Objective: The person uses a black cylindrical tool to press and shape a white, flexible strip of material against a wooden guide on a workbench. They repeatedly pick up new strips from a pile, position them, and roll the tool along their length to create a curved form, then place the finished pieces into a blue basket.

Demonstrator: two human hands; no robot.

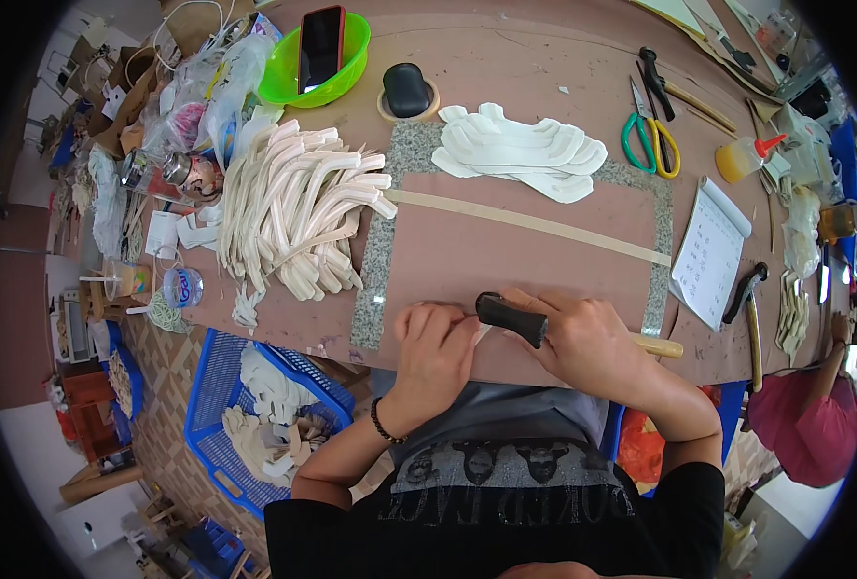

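Note:
Near the table's front edge, my right hand [588, 343] is wrapped round a hammer. Its black head [511, 319] points toward my left hand, and the end of its wooden handle [662, 345] sticks out to the right. My left hand [435, 349] is closed close beside the hammer head, fingertips pressed together at a small pale piece [483, 332] that is mostly hidden. Beyond my hands lies a stack of white curved pieces [515, 150]. To the left is a big heap of cream-coloured curved strips [303, 212].
A pale strip [535, 227] crosses the grey-bordered work area. Scissors [651, 140], another hammer [749, 309], a notepad [713, 251] and a red-tipped glue bottle [742, 159] lie right. A green bowl [351, 68] holds a phone. A blue basket [218, 425] stands lower left; another person's sleeve [810, 429] shows right.

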